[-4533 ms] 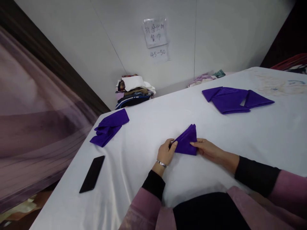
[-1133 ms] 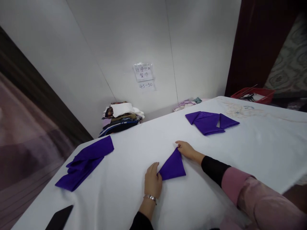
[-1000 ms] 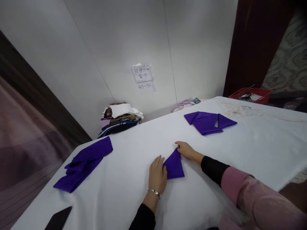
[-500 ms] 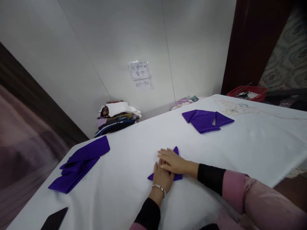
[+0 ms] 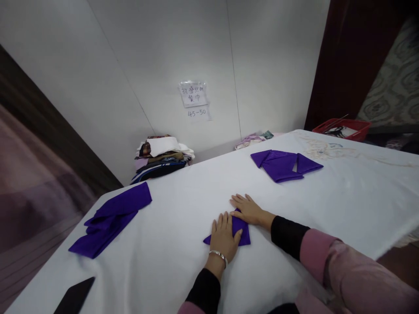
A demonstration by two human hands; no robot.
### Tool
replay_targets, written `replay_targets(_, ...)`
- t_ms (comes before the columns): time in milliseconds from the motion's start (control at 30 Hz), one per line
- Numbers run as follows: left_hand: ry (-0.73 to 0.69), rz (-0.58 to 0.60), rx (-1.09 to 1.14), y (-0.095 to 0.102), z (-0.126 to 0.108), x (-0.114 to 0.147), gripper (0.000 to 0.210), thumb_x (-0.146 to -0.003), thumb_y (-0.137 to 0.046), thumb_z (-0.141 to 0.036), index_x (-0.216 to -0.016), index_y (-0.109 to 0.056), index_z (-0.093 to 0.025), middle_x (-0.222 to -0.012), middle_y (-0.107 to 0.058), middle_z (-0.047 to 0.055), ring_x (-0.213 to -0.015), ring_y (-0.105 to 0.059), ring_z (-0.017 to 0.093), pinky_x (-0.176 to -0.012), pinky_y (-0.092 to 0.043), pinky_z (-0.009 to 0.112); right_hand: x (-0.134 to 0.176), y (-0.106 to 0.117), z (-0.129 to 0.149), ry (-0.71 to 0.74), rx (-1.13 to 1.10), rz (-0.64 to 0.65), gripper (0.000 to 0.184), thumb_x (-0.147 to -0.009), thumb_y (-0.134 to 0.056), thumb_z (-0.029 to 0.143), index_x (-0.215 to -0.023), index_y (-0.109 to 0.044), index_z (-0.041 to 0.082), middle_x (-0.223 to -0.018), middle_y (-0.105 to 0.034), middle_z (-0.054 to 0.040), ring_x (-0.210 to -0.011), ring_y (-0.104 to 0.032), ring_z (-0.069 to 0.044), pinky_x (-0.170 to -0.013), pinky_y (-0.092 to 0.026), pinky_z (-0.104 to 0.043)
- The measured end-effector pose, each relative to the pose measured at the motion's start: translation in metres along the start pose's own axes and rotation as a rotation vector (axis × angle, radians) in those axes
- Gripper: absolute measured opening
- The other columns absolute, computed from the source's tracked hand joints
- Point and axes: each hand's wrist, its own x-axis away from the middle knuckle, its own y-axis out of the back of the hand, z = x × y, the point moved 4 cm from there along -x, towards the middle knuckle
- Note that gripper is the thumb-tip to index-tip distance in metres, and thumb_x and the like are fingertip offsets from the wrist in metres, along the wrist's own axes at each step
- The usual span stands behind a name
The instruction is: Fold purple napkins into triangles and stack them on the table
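Observation:
A purple cloth napkin (image 5: 241, 229), folded into a small triangle, lies flat on the white-covered table (image 5: 170, 226). My left hand (image 5: 224, 237), with a silver bracelet at the wrist, rests palm down over the napkin's left part, its fingers stretched out. At the triangle's upper corner lies my right hand (image 5: 248, 210), also flat with fingers spread, covering that tip. Neither hand grips the cloth. Part of the triangle is hidden under both hands.
Folded purple cloths lie at the left (image 5: 113, 218) and at the back right (image 5: 281, 165). A dark flat object (image 5: 75, 296) is at the near left. Beyond the table stand a clothes pile (image 5: 162, 157) and a red basket (image 5: 358, 130). A paper sign (image 5: 194, 94) hangs on the wall.
My right hand has slid up and to the right, off my left hand, to the triangle's upper corner. More of the purple napkin shows between the hands. The view has shifted slightly.

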Motion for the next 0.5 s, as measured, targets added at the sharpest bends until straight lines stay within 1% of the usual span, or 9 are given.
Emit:
replay_targets(100, 0.01, 0.002, 0.003, 0.0, 0.0, 0.0, 0.061, -0.091, -0.03, -0.047, -0.141, -0.033, -0.013, -0.149, -0.029, 0.011, -0.138, -0.023, 0.028, -0.111, -0.019, 0.05, -0.002, 0.009, -0.007, -0.128, 0.041, -0.008, 0.068, -0.09, -0.03, 0.059, -0.142, -0.034, 0.016, -0.15, -0.024, -0.0148, -0.138, -0.016, -0.029, -0.108, -0.007, -0.054)
replay_targets(133, 0.013, 0.004, 0.006, -0.001, 0.001, 0.0, 0.061, -0.091, -0.03, -0.048, -0.141, -0.033, -0.013, -0.149, -0.029, 0.011, -0.138, -0.023, 0.028, -0.111, -0.019, 0.05, -0.002, 0.014, -0.005, -0.17, 0.054, -0.036, 0.068, -0.09, -0.031, 0.058, -0.142, -0.034, 0.014, -0.15, -0.023, -0.0162, -0.139, -0.015, -0.03, -0.108, -0.006, -0.055)
replay_targets(167, 0.014, 0.005, 0.01, -0.001, 0.001, 0.0, 0.062, -0.091, -0.03, -0.048, -0.141, -0.033, -0.013, -0.149, -0.029, 0.011, -0.138, -0.023, 0.028, -0.111, -0.019, 0.05, -0.002, 0.019, 0.0, -0.178, 0.063, -0.072, 0.068, -0.09, -0.031, 0.057, -0.142, -0.033, 0.013, -0.15, -0.022, -0.0172, -0.139, -0.013, -0.03, -0.108, -0.004, -0.055)
replay_targets(200, 0.015, 0.003, 0.012, -0.002, 0.001, 0.0, 0.062, -0.091, -0.03, -0.048, -0.141, -0.033, -0.013, -0.149, -0.029, 0.011, -0.138, -0.023, 0.028, -0.111, -0.018, 0.05, -0.002, 0.024, 0.01, -0.142, 0.065, -0.111, 0.068, -0.09, -0.032, 0.056, -0.142, -0.032, 0.012, -0.15, -0.021, -0.0172, -0.139, -0.011, -0.03, -0.108, -0.002, -0.054)
replay_targets(267, 0.009, -0.003, 0.014, -0.003, 0.003, -0.001, 0.061, -0.091, -0.03, -0.047, -0.142, -0.032, -0.014, -0.148, -0.03, 0.011, -0.138, -0.022, 0.028, -0.111, -0.017, 0.05, 0.001, 0.029, 0.035, 0.03, 0.036, -0.148, 0.068, -0.091, -0.031, 0.056, -0.144, -0.028, 0.014, -0.152, -0.018, -0.0141, -0.14, -0.007, -0.026, -0.11, 0.003, -0.05)
replay_targets(333, -0.003, -0.015, 0.009, -0.006, 0.004, -0.001, 0.059, -0.091, -0.031, -0.046, -0.143, -0.03, -0.018, -0.149, -0.029, 0.009, -0.138, -0.02, 0.028, -0.112, -0.014, 0.051, 0.004, 0.024, 0.059, 0.194, -0.033, -0.091, 0.068, -0.091, -0.028, 0.056, -0.146, -0.024, 0.016, -0.153, -0.017, -0.011, -0.14, -0.007, -0.023, -0.111, 0.003, -0.046)
replay_targets(367, -0.008, -0.018, 0.006, -0.007, 0.005, -0.001, 0.059, -0.09, -0.032, -0.046, -0.143, -0.029, -0.021, -0.15, -0.028, 0.007, -0.139, -0.018, 0.028, -0.112, -0.013, 0.051, 0.005, 0.019, 0.066, 0.228, -0.071, -0.034, 0.069, -0.091, -0.027, 0.057, -0.146, -0.022, 0.016, -0.152, -0.017, -0.0109, -0.14, -0.009, -0.023, -0.111, 0.002, -0.045)
replay_targets(433, -0.01, -0.019, 0.005, -0.01, 0.006, -0.002, 0.06, -0.089, -0.035, -0.046, -0.145, -0.025, -0.025, -0.152, -0.023, 0.004, -0.14, -0.014, 0.027, -0.112, -0.011, 0.051, 0.005, 0.006, 0.071, 0.205, -0.128, 0.076, 0.072, -0.09, -0.026, 0.06, -0.146, -0.023, 0.015, -0.151, -0.021, -0.0127, -0.14, -0.012, -0.025, -0.111, -0.002, -0.045)
replay_targets(500, -0.006, -0.016, 0.011, -0.012, 0.007, -0.003, 0.063, -0.088, -0.036, -0.045, -0.146, -0.02, -0.025, -0.153, -0.019, 0.003, -0.141, -0.011, 0.026, -0.112, -0.011, 0.05, 0.003, -0.003, 0.066, 0.141, -0.148, 0.116, 0.074, -0.089, -0.026, 0.062, -0.146, -0.024, 0.014, -0.151, -0.023, -0.014, -0.139, -0.013, -0.026, -0.111, -0.004, -0.046)
